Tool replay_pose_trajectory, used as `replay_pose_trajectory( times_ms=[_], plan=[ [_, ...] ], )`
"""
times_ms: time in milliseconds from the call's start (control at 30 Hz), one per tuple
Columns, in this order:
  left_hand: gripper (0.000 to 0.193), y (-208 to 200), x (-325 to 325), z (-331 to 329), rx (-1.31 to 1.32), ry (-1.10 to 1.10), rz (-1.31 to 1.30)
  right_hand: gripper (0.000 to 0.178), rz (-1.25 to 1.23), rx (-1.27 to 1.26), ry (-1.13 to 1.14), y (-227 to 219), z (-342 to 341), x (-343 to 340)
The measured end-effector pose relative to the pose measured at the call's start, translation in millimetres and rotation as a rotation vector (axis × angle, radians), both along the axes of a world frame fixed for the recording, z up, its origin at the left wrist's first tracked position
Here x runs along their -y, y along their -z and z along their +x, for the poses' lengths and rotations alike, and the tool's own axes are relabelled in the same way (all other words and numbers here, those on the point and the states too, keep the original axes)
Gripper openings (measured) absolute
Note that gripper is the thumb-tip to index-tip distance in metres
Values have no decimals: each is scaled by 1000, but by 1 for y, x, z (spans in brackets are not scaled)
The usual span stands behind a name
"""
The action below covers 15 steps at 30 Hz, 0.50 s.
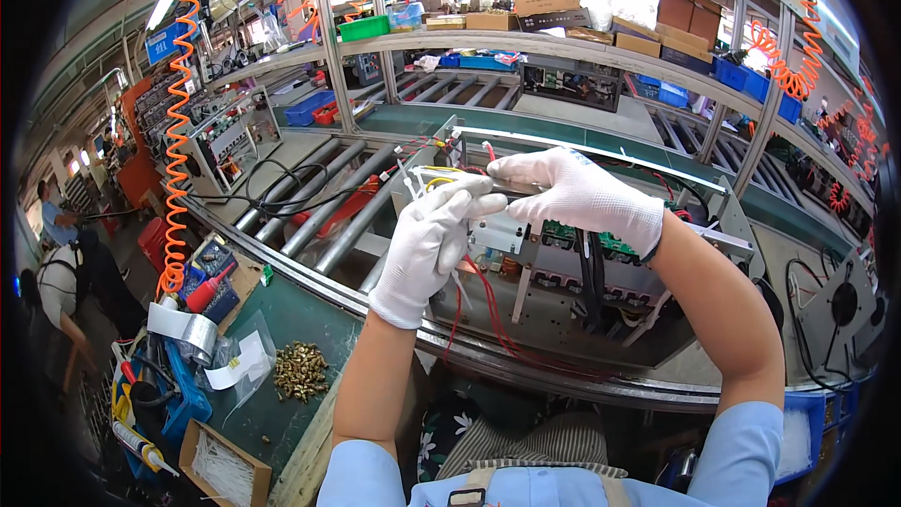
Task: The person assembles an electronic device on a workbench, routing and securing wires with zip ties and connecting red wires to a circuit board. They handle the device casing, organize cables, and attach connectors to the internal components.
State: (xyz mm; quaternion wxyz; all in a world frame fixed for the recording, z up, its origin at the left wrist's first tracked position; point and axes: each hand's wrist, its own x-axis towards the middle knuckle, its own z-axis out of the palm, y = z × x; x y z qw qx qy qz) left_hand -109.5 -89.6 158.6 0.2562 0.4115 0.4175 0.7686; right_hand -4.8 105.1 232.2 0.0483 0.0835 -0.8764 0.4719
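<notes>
Both hands wear white knit gloves and meet over an open metal chassis (605,314) on the roller line. My left hand (427,239) is closed, its curled fingers beside yellow wires (441,178) and a white cable tie (407,178). My right hand (587,192) comes in from the right, thumb and fingers drawn together close to the left fingertips. What lies between the fingers is hidden. Red wires (490,305) hang down the chassis front below the hands. Green circuit boards (610,244) and a thick black cable (591,272) show inside the chassis.
At lower left, a green bench (324,333) carries a pile of brass fasteners (300,371), a tape roll (192,330) and a red-handled tool (208,291). A box of white cable ties (223,469) stands nearer. Orange coiled hoses (176,178) hang at left. Metal rollers (324,197) run behind.
</notes>
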Motion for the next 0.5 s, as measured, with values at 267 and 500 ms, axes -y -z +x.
replay_pose_trajectory(
  times_ms=[267,500],
  plan=[
    [21,-9,-8,15,-23,-209,-162,68,22,2,23,-2,5,-2],
    [22,-8,-8,20,-47,-225,-158,68,15,2,22,-5,7,2]
  ],
)
